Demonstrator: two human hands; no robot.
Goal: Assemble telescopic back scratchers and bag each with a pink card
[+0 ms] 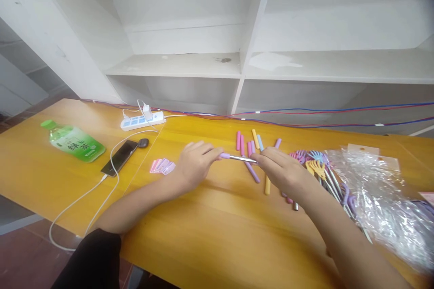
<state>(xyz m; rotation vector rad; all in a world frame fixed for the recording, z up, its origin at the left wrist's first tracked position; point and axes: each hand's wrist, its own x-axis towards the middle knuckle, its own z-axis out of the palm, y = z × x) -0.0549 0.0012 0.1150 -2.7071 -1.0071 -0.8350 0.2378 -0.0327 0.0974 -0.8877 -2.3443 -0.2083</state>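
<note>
Holding a slim metal rod (240,158) up over the counter (210,239), two hands on it: the left hand's (196,166) fingers pinch its purple end, and the right hand's (286,169) have hold of the other tip. Around and behind it there's a loose scatter of coloured tubes (252,172), plus a pile of back scratchers (318,170) off right, by some crinkly clear plastic bags (379,194).
</note>
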